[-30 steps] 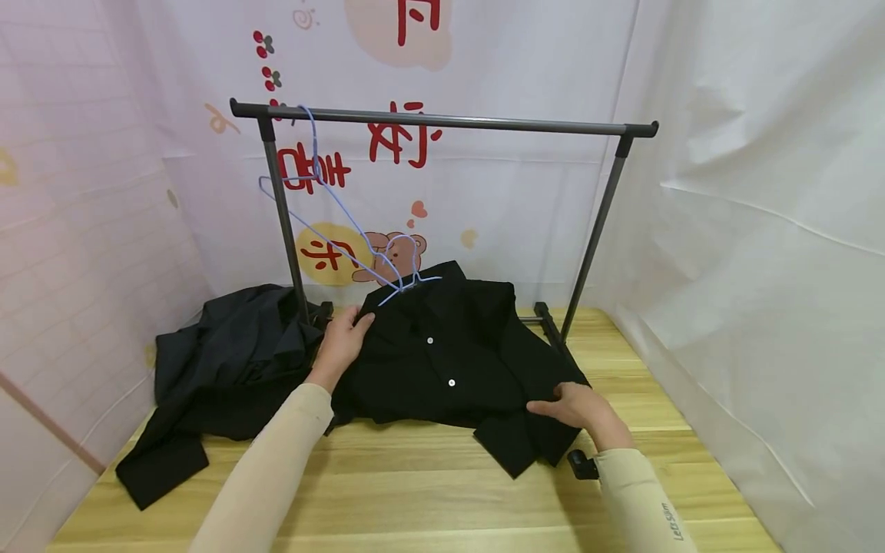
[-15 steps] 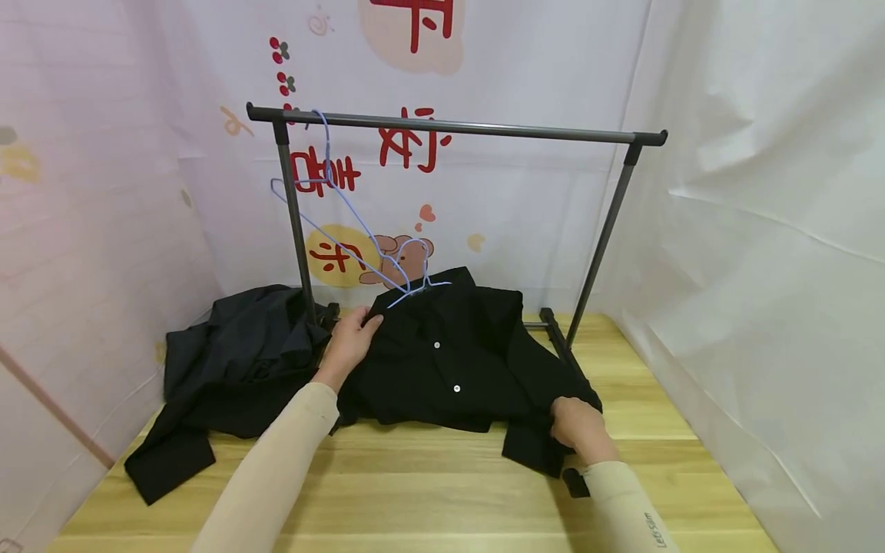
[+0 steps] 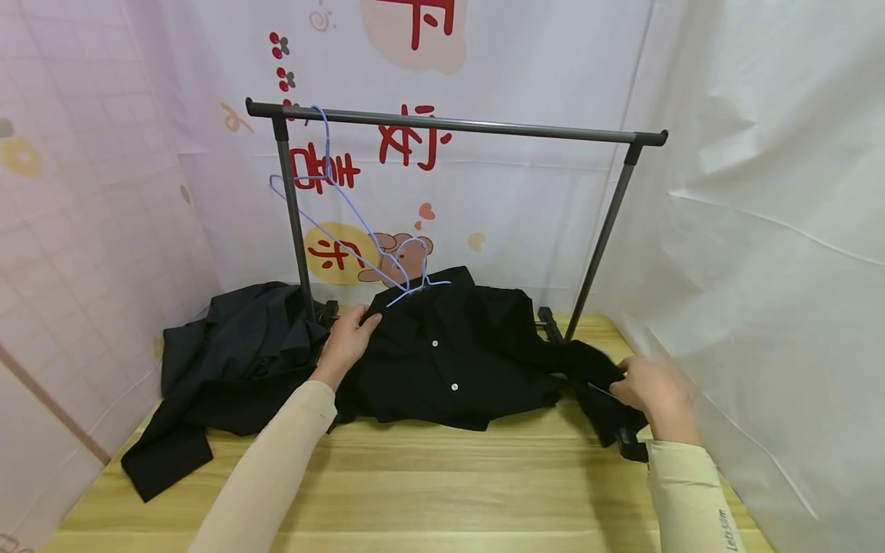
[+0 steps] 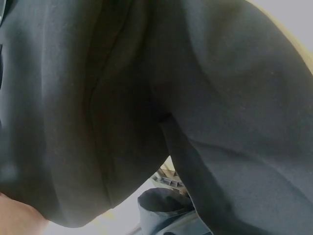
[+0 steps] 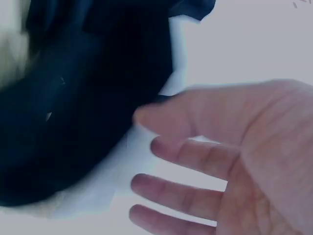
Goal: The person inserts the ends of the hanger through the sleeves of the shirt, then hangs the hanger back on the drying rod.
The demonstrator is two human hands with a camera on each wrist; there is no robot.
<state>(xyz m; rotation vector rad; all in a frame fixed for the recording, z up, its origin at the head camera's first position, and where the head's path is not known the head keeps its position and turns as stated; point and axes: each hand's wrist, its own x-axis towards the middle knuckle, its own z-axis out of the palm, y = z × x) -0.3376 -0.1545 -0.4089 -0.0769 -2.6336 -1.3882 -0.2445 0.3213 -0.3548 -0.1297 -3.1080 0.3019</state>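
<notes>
Black shirt (image 3: 415, 376) spread out: left grip (image 3: 346, 343) pinches the shoulder (image 3: 390, 324), right grip (image 3: 657, 390) pinches a sleeve (image 3: 588, 361); 1 hard tug could dislodge the hanger (image 3: 425, 282)!

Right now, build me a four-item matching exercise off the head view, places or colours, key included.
1. shirt buttons
2. upper hanger
3. right hand
4. crumpled dark garment

A. at the shirt sleeve
B. beside the rack's left post
C. white
D. hooked over the rail

Pairs: 1-C, 2-D, 3-A, 4-B
</notes>
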